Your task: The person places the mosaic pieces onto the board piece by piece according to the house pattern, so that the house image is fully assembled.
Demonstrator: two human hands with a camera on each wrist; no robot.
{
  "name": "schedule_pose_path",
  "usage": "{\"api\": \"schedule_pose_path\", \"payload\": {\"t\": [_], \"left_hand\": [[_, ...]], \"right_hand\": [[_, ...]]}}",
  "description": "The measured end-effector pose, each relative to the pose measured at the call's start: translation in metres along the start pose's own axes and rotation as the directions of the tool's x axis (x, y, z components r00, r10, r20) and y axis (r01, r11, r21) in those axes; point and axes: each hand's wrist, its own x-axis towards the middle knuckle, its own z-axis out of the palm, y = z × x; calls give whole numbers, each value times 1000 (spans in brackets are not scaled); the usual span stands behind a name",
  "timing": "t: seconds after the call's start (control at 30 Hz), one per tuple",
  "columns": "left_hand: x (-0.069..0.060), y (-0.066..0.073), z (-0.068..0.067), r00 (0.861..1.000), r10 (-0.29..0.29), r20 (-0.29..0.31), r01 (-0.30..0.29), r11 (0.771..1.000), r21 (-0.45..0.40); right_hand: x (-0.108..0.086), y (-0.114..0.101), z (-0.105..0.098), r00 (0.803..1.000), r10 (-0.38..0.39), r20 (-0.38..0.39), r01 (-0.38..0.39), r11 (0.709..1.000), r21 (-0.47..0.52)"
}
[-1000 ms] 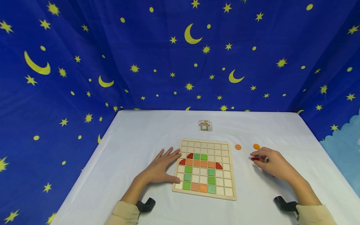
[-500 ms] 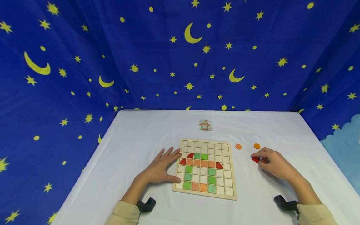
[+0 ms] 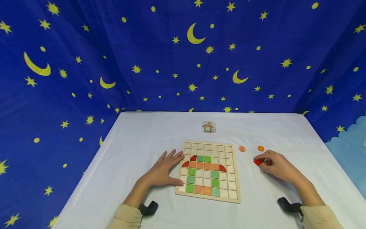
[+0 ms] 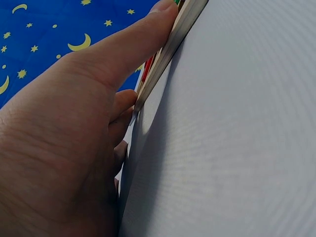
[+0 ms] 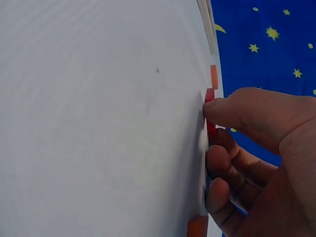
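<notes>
A wooden grid board (image 3: 207, 197) lies on the table, with red, green and orange tiles set in some of its squares. My left hand (image 3: 161, 171) rests at the board's left edge with fingers spread, its thumb on the frame in the left wrist view. To the right of the board, my right hand (image 3: 278, 163) pinches a small red tile (image 3: 257, 162) between thumb and fingers, low over the cloth. Fingertips partly cover this tile, so its full shape is hidden. Just beyond that hand lie an orange disc (image 3: 260, 148) and a second orange disc (image 3: 242, 149).
A small pattern card (image 3: 209, 127) showing a coloured grid lies behind the board. White cloth (image 3: 143, 133) covers the table. A blue curtain (image 3: 160, 86) with yellow stars and moons hangs around the back and sides. An orange piece (image 5: 197, 228) shows low in the right wrist view.
The dark red tile at my right fingertips now shows bright red and has shifted very slightly left. My left hand and the board have stayed in place.
</notes>
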Motion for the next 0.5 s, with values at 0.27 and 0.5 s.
{"api": "schedule_pose_path", "payload": {"t": [0.27,0.5], "left_hand": [[0,-1,1,1000,6,-8,-6,1000,1],[0,-2,1,1000,4,-8,-4,1000,11]], "right_hand": [[2,-3,6,999,-48,-19,48,999,14],[7,-10,10,999,-37,-4,37,997,61]]}}
